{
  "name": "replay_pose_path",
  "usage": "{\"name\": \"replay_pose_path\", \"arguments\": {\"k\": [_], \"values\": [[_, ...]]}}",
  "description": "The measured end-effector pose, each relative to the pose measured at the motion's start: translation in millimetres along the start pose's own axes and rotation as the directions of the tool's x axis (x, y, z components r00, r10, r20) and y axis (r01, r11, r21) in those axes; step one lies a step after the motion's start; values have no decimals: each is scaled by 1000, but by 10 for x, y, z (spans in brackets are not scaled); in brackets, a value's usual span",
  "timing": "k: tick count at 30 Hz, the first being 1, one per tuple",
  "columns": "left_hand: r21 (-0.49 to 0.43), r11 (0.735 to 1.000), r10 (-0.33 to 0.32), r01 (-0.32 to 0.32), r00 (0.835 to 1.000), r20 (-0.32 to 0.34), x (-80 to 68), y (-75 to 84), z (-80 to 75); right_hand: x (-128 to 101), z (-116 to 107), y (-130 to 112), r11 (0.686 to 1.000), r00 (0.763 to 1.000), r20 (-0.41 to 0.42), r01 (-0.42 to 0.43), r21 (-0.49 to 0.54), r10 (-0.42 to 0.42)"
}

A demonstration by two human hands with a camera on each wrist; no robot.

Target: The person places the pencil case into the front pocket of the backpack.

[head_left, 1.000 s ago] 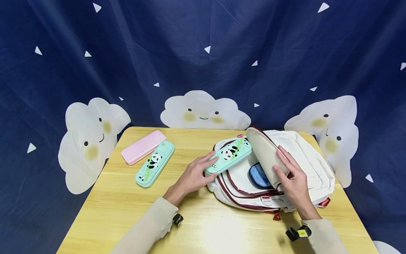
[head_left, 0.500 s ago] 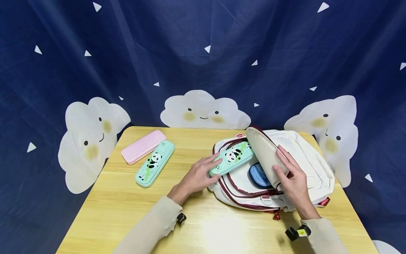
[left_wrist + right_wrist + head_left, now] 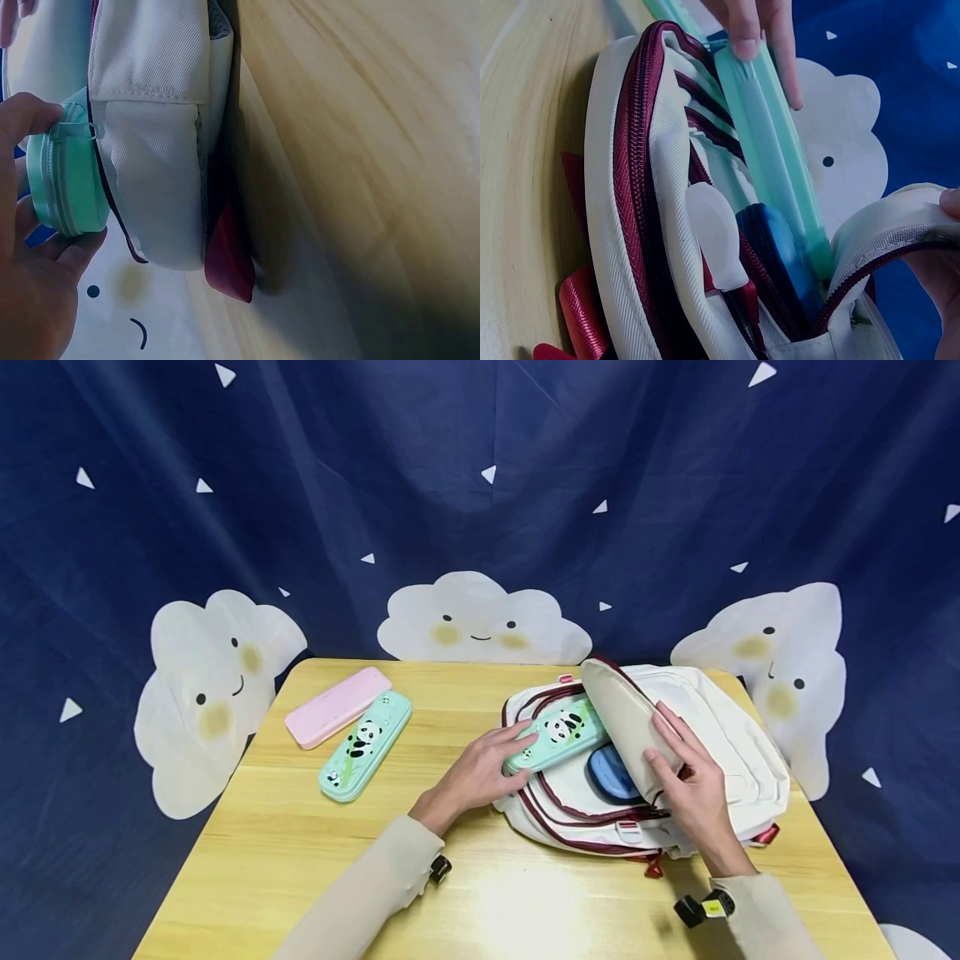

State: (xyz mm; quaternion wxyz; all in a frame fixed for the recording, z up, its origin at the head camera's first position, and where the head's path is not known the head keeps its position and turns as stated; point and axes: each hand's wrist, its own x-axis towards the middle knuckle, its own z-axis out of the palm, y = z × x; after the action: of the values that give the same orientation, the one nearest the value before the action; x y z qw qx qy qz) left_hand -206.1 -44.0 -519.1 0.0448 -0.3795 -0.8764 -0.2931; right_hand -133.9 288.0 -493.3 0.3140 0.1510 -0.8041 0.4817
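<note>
My left hand (image 3: 480,770) grips the mint-green panda-print pencil case (image 3: 557,734), half inside the open white canvas backpack (image 3: 720,735); my right hand's (image 3: 693,793) fingers (image 3: 670,729) clasp its raised beige flap (image 3: 622,727), just right of the case.

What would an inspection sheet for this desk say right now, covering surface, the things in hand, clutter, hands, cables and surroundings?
Surface: yellow wooden table, light glare near the front edge.
Things in hand: white backpack with dark red zippers lies flat, flap lifted; green panda pencil case partly inside the opening, above a blue case already inside.
Clutter: second panda pencil case and pink pencil case lie touching at the table's far left.
Hands: left hand grips the outer end of the case going in; right hand holds the flap up.
Cables: nothing seen.
Surroundings: dark blue backdrop printed with smiling clouds.
</note>
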Motion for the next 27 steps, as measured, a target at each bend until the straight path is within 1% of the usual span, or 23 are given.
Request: {"name": "replay_pose_path", "arguments": {"k": [7,14,21,27], "values": [[29,1000,1,-2,999,37,109,7,37,10,23,-25,1000,1000,-9,9,-20,-9],[1,1000,4,-4,998,67,190,-12,88,29,38,-94,1000,1000,-11,12,-25,-12],[-38,999,19,-16,997,75,239,-54,113,22,28,-9,1000,1000,-6,13,-18,-13],[-18,1000,19,-17,995,98,301,-68,139,13,31,-16,1000,1000,6,-12,-2,12]]}}
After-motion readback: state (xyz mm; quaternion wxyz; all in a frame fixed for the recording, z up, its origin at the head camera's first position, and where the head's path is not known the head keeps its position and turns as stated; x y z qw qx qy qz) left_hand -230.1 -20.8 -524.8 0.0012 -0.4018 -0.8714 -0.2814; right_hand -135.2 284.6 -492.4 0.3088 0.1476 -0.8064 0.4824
